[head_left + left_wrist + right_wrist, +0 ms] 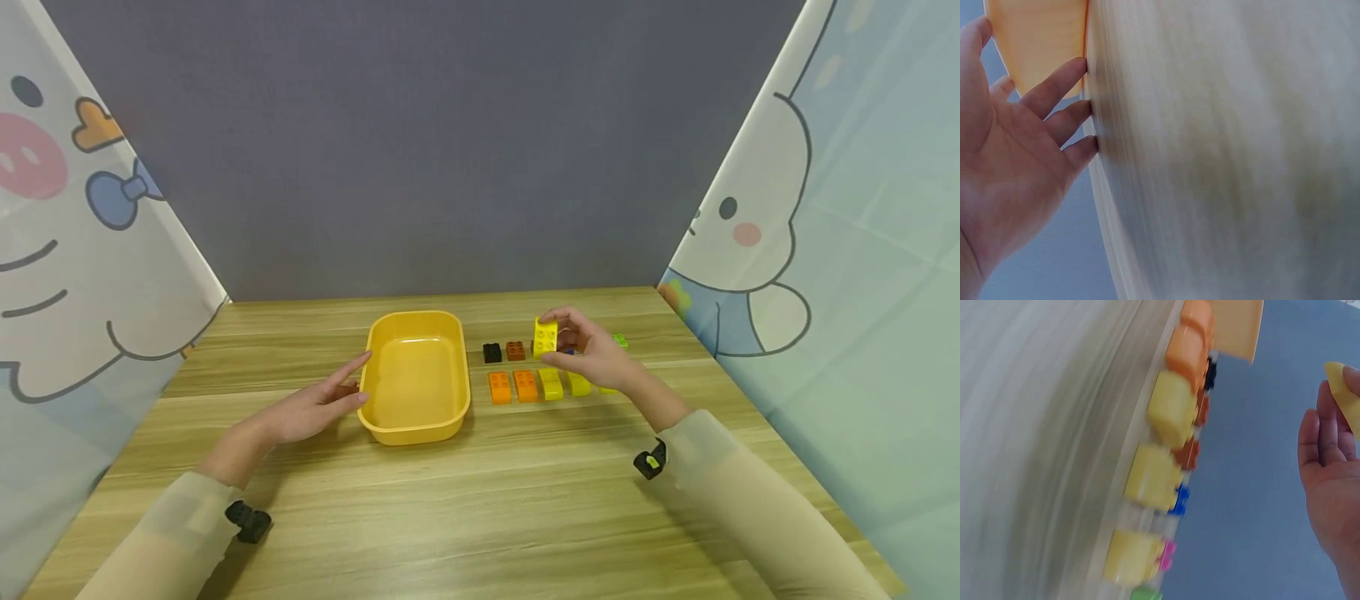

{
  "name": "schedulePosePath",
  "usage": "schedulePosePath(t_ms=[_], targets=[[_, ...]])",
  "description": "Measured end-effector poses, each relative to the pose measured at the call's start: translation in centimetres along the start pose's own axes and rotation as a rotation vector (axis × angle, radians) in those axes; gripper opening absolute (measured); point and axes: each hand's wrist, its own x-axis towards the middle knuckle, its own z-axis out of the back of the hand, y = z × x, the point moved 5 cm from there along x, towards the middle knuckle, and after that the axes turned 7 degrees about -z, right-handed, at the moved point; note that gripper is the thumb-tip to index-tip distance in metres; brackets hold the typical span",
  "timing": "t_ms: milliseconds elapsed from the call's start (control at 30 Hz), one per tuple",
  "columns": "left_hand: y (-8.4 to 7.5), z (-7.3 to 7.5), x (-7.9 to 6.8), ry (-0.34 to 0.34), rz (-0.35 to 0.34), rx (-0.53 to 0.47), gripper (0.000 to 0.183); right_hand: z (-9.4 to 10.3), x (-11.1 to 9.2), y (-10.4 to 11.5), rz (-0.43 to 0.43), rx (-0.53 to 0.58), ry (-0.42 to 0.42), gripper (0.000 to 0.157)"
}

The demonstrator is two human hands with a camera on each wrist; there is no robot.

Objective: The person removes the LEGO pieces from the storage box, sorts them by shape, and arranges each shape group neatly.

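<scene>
My right hand (596, 354) pinches a yellow toy building block (546, 337) between thumb and fingers, lifted above the rows of blocks, its studs facing the head camera. In the right wrist view the same yellow block (1343, 403) is partly cut off by the frame's edge. At the left side of a yellow tray (416, 387), my left hand (300, 412) has its fingers spread, with fingertips at the rim. The left wrist view shows the left hand (1016, 150) with fingers mostly extended beside the tray wall (1041, 37). Nothing lies inside the tray.
Right of the tray, a front row has orange blocks (500, 388) and yellow blocks (551, 384). Behind it stand a black block (492, 352), brown blocks (515, 351), a blue block (1179, 500), a pink block (1167, 555) and a green block (620, 340). A grey panel (442, 150) rises behind the table.
</scene>
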Motion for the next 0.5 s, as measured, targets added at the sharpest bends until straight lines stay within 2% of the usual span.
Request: schedulePosePath(t_ms=[133,300,500], targets=[[0.0,0.0,0.0,-0.003,-0.004,0.007,0.079,1.9,-1.3,-1.2,-0.013,-0.014,-0.041,0.05],[0.0,0.0,0.1,-0.002,-0.006,0.014,0.079,4.6,-3.2,-3.3,-0.02,-0.091,-0.08,0.046],[0.0,0.0,0.1,-0.001,-0.009,0.021,0.079,7.3,-5.1,-6.3,-0.095,-0.115,-0.108,0.048]])
